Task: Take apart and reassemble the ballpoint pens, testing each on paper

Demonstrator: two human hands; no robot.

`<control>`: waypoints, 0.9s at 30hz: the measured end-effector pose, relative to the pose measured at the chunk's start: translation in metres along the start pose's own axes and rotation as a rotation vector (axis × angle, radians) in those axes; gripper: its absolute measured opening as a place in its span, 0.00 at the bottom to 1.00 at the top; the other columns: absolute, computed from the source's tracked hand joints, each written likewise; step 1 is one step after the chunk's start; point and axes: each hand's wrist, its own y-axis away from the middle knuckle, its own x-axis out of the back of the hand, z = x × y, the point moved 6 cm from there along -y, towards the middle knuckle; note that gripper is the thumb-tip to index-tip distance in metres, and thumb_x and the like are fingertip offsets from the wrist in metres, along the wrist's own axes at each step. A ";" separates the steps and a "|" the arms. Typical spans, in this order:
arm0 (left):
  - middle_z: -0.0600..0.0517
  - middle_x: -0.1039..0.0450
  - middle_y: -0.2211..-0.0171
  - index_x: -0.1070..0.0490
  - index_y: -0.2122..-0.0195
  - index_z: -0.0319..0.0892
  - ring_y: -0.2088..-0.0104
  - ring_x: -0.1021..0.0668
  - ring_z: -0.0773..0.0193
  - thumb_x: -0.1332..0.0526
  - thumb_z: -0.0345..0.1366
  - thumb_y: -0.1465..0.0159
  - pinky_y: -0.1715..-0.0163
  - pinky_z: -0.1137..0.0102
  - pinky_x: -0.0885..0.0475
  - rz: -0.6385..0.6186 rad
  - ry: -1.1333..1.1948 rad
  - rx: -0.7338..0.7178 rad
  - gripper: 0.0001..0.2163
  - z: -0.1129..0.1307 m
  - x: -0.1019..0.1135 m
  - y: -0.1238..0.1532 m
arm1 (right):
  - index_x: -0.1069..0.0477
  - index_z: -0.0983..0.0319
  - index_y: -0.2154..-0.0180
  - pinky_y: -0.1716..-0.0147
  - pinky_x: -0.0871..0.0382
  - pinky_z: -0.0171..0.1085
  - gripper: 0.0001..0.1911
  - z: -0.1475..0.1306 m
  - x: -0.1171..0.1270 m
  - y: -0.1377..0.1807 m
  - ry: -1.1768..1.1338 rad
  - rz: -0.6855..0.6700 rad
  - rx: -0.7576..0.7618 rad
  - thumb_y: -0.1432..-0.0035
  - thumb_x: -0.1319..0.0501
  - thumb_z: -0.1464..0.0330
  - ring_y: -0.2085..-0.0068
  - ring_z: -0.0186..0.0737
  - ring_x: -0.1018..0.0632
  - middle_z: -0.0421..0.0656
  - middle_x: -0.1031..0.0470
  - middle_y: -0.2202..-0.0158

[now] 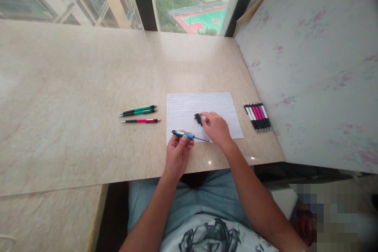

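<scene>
My left hand (pixel 178 151) grips a blue pen barrel (pixel 184 134), pinched between thumb and fingers near the paper's lower edge. From the barrel's right end a thin dark refill (pixel 203 139) sticks out, with its tip pointing right. My right hand (pixel 217 126) is over the sheet of paper (pixel 180 104), index finger stretched out and thumb apart from it. Its fingertips are right beside small black pen parts (pixel 198 119) lying on the sheet; the index fingertip seems to touch one. Rows of faint handwriting cover the paper's upper part.
Left of the paper lie two green pens (pixel 140 110) and a pink pen (pixel 141 121) on the stone-patterned counter (pixel 73 106). At the right, several white, pink and purple pens (pixel 257 117) form a row near the flowered wall (pixel 319 67). A window (pixel 189 4) stands behind the counter.
</scene>
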 end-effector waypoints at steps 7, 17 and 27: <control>0.50 0.23 0.66 0.25 0.63 0.40 0.70 0.25 0.70 0.28 0.35 0.44 0.67 0.74 0.30 -0.012 -0.005 -0.005 0.10 -0.001 0.001 0.000 | 0.24 0.58 0.54 0.63 0.34 0.38 0.14 -0.002 0.001 0.000 0.003 0.058 -0.002 0.39 0.43 0.71 0.61 0.43 0.23 0.45 0.22 0.60; 0.51 0.23 0.66 0.26 0.63 0.40 0.70 0.25 0.70 0.29 0.34 0.43 0.67 0.73 0.31 -0.007 -0.007 -0.012 0.10 -0.001 0.001 -0.001 | 0.28 0.60 0.66 0.68 0.31 0.37 0.04 0.018 0.012 0.030 -0.586 0.149 -0.052 0.43 0.38 0.66 0.69 0.38 0.25 0.42 0.24 0.69; 0.51 0.21 0.67 0.26 0.63 0.42 0.69 0.23 0.69 0.27 0.36 0.46 0.69 0.75 0.30 0.042 -0.001 -0.020 0.12 -0.001 0.005 -0.002 | 0.27 0.59 0.66 0.67 0.29 0.36 0.09 0.028 0.027 0.087 -1.027 0.199 -0.198 0.46 0.32 0.62 0.68 0.36 0.25 0.40 0.24 0.69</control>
